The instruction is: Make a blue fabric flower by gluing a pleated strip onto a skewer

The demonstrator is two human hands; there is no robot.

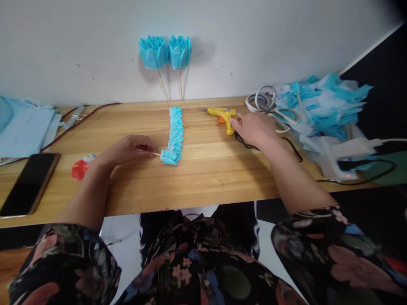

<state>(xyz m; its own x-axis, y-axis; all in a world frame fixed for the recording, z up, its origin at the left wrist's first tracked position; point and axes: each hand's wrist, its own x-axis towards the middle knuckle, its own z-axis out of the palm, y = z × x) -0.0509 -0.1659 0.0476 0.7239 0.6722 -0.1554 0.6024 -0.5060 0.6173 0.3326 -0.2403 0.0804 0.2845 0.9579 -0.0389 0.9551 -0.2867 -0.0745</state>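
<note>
My left hand [136, 148] pinches a thin wooden stick [155, 154] whose far end meets a blue folded piece [171, 157]. That piece lies at the near end of a pleated blue strip [176, 127] running away from me on the tabletop. My right hand [254, 127] closes around the handle of a yellow glue gun [222, 112] with an orange trigger. The gun lies low at the tabletop, its nozzle pointing left toward the strip. Some fingers of both hands are hidden from above.
Two blue flowers [153, 53] on sticks lean against the wall. Tape rolls [261, 100], scissors [286, 116] and a heap of blue-white pieces [330, 103] lie right, by a power strip [338, 165]. At left are a phone [30, 184], blue masks [27, 127] and a red wrapper [80, 168].
</note>
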